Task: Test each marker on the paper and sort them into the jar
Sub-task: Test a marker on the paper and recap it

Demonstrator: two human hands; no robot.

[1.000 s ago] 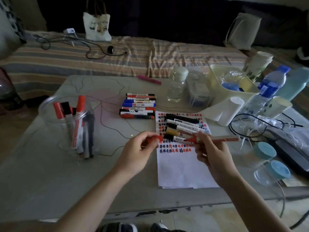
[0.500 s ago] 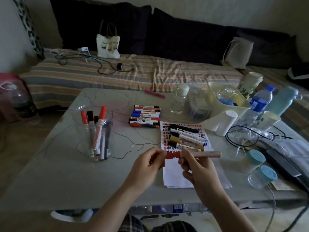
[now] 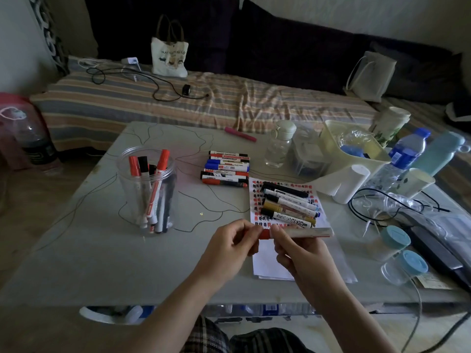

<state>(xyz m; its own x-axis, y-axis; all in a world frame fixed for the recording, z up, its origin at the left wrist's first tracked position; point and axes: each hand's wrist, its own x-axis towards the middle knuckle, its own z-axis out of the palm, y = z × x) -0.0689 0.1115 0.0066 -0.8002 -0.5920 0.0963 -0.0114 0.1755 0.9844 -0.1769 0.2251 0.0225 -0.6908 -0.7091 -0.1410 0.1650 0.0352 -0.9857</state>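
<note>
Just in front of the marked white paper sheet (image 3: 275,261), the right hand (image 3: 303,253) grips a white red-capped marker (image 3: 300,233); the left hand (image 3: 229,247) pinches its cap (squarely, I'd advise). The clear plastic jar (image 3: 147,189) waits left.

Both hands meet over the near edge of the paper (image 3: 274,263), at about five o'clock from the table's (image 3: 102,250) middle. The right hand (image 3: 303,253) grips the pale barrel of a red marker (image 3: 305,232) lying level, and the left hand (image 3: 230,247) pinches its red cap end (whether the cap is fully seated, I cannot tell). A row of markers (image 3: 289,205) lies across the scribbled top of the sheet. At twelve o'clock sits a second stack of markers (image 3: 226,170). At nine o'clock stands the clear jar (image 3: 146,189), several markers upright inside.
</note>
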